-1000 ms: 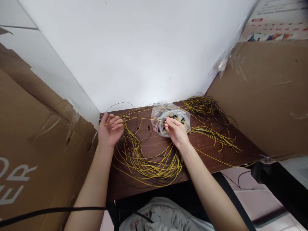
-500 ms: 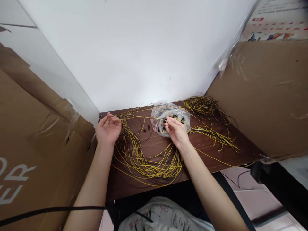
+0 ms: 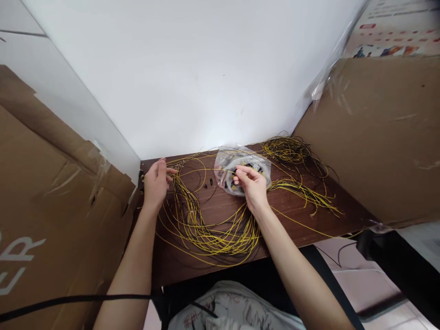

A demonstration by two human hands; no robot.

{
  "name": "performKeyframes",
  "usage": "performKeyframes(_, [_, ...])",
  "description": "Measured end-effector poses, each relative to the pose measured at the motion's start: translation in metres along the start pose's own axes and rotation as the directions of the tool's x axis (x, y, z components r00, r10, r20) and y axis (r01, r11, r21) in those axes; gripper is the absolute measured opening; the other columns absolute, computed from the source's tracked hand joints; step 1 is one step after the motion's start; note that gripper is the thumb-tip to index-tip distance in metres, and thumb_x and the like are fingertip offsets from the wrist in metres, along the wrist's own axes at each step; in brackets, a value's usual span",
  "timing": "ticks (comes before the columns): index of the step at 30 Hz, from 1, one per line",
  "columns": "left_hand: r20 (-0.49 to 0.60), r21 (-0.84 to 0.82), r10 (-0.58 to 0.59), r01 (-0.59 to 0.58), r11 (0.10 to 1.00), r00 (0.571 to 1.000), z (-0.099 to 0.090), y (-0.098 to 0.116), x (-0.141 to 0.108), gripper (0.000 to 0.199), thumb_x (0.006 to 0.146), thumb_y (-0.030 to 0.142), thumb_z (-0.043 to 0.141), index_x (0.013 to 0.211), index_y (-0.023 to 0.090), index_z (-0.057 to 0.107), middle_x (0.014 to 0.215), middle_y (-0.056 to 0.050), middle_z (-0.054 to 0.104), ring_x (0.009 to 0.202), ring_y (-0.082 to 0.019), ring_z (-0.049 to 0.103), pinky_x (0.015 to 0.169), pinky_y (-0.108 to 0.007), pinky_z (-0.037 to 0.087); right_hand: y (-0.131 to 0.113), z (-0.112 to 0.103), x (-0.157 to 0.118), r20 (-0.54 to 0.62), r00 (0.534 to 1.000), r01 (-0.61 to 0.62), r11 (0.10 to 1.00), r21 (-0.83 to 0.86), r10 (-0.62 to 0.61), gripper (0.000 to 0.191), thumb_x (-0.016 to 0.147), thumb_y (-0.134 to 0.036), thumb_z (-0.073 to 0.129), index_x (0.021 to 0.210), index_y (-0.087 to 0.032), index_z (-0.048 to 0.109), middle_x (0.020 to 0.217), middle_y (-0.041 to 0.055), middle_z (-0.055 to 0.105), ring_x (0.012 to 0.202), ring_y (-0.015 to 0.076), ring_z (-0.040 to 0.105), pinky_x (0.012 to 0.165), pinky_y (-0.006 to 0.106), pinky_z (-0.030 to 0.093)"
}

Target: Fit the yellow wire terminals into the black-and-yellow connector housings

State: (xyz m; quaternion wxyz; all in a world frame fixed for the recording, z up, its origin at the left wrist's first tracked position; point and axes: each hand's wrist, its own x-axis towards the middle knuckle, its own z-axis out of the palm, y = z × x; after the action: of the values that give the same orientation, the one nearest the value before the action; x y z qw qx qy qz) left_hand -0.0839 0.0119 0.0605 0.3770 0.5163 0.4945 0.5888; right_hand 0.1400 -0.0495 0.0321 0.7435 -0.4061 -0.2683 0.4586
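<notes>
My right hand (image 3: pixel 252 183) is pinched shut on the end of a thin yellow wire (image 3: pixel 220 170), above a clear plastic bag (image 3: pixel 223 158) of small black and yellow parts. The wire runs left toward my left hand (image 3: pixel 157 181), whose fingers are apart and stretched to the right, beside the gathered wire ends. I cannot make out anything held in it. Below and between my hands, a looped bundle of yellow and black wires (image 3: pixel 220 240) lies on the brown table (image 3: pixel 223 208). Small black pieces (image 3: pixel 211 182) lie left of the bag.
A tangled coil of wires (image 3: pixel 287 149) sits at the back right, with loose wire ends (image 3: pixel 309 195) in front of it. Cardboard stands on the left (image 3: pixel 62 183) and right (image 3: pixel 385 137). A white wall (image 3: pixel 206 82) closes the back. A black cable (image 3: pixel 75 299) crosses my left forearm.
My left hand has turned from palm up to fingers pointing right, shifting slightly. My right hand stays above the bag, still pinching the wire, which now sags a little.
</notes>
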Motion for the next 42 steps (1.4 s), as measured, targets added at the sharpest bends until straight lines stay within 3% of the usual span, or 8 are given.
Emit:
performKeyframes(5, [-0.076, 0.207, 0.145, -0.127, 0.97, 0.986, -0.01, -0.014, 0.004, 0.021, 0.079, 0.035, 0.058, 0.078, 0.014, 0.058, 0.044, 0.003, 0.054, 0.035, -0.006, 0.042, 0.037, -0.015, 0.028, -0.001, 0.0, -0.001, -0.022, 0.999, 0.031, 0.997, -0.071, -0.033, 0.026, 0.057, -0.027, 0.073, 0.078, -0.015, 0.065, 0.057, -0.0028, 0.059, 0.051, 0.0087, 0.054, 0.051, 0.022, 0.045])
performKeyframes(10, [-0.167, 0.03, 0.145, -0.142, 0.989, 0.975, -0.002, -0.011, -0.002, 0.017, 0.08, 0.031, 0.057, 0.087, 0.018, 0.049, 0.045, 0.006, 0.054, 0.033, -0.007, 0.041, 0.037, -0.015, 0.028, 0.004, 0.0, -0.002, 0.022, 0.993, 0.119, 0.967, -0.227, -0.117, 0.019, 0.062, -0.03, 0.069, 0.075, -0.017, 0.065, 0.06, -0.0012, 0.06, 0.054, 0.0112, 0.055, 0.054, 0.024, 0.046])
performKeyframes(15, [-0.144, -0.101, 0.245, -0.26, 0.96, 0.959, 0.013, 0.007, -0.019, 0.022, 0.08, 0.023, 0.058, 0.1, 0.021, 0.05, 0.067, 0.001, 0.065, 0.044, -0.006, 0.048, 0.042, -0.015, 0.033, 0.008, 0.002, -0.004, 0.164, 0.978, 0.173, 0.936, -0.307, -0.127, 0.016, 0.066, -0.03, 0.067, 0.077, -0.018, 0.067, 0.064, 0.0003, 0.062, 0.057, 0.0131, 0.057, 0.057, 0.026, 0.047])
performKeyframes(21, [0.235, 0.093, 0.349, -0.378, 0.921, 0.907, 0.031, 0.011, -0.042, 0.014, 0.074, 0.017, 0.061, 0.086, 0.018, 0.069, 0.083, -0.004, 0.068, 0.061, -0.01, 0.055, 0.051, -0.018, 0.039, 0.012, 0.005, -0.009, 0.308, 0.945, 0.216, 0.912, -0.35, -0.106, 0.015, 0.07, -0.03, 0.067, 0.08, -0.018, 0.069, 0.071, 0.0026, 0.064, 0.06, 0.0136, 0.061, 0.06, 0.027, 0.049])
performKeyframes(26, [0.532, 0.181, 0.426, -0.59, 0.787, 0.732, 0.04, -0.001, -0.047, 0.02, 0.076, 0.018, 0.059, 0.094, 0.022, 0.069, 0.087, -0.006, 0.068, 0.063, -0.013, 0.055, 0.056, -0.022, 0.041, 0.012, 0.006, -0.011, 0.376, 0.918, 0.261, 0.902, -0.343, -0.123, 0.016, 0.071, -0.031, 0.067, 0.081, -0.019, 0.07, 0.075, 0.0028, 0.063, 0.06, 0.0126, 0.061, 0.06, 0.025, 0.049])
performKeyframes(31, [0.597, 0.199, 0.451, -0.667, 0.718, 0.663, 0.042, -0.006, -0.046, 0.017, 0.079, 0.02, 0.057, 0.09, 0.024, 0.069, 0.085, -0.006, 0.068, 0.07, -0.015, 0.057, 0.067, -0.027, 0.043, 0.011, 0.007, -0.012, 0.396, 0.913, 0.241, 0.913, -0.328, -0.098, 0.019, 0.07, -0.035, 0.068, 0.08, -0.018, 0.071, 0.074, 0.0031, 0.065, 0.061, 0.0134, 0.062, 0.062, 0.026, 0.05])
performKeyframes(36, [0.561, 0.19, 0.466, -0.654, 0.732, 0.685, 0.042, -0.008, -0.045, 0.013, 0.078, 0.021, 0.059, 0.083, 0.024, 0.07, 0.081, -0.006, 0.066, 0.076, -0.018, 0.058, 0.072, -0.029, 0.043, 0.011, 0.007, -0.013, 0.405, 0.912, 0.219, 0.914, -0.343, -0.066, 0.02, 0.072, -0.034, 0.067, 0.084, -0.019, 0.07, 0.073, 0.0037, 0.067, 0.063, 0.0147, 0.062, 0.064, 0.027, 0.05])
performKeyframes(42, [0.523, 0.236, 0.519, -0.7, 0.674, 0.676, 0.041, -0.01, -0.043, 0.013, 0.079, 0.02, 0.058, 0.085, 0.023, 0.069, 0.081, -0.007, 0.066, 0.079, -0.019, 0.058, 0.073, -0.03, 0.042, 0.008, 0.007, -0.016, 0.435, 0.888, 0.345, 0.839, -0.421, -0.147, 0.016, 0.073, -0.027, 0.065, 0.085, -0.02, 0.07, 0.079, 0.0028, 0.067, 0.069, 0.015, 0.061, 0.065, 0.026, 0.047])
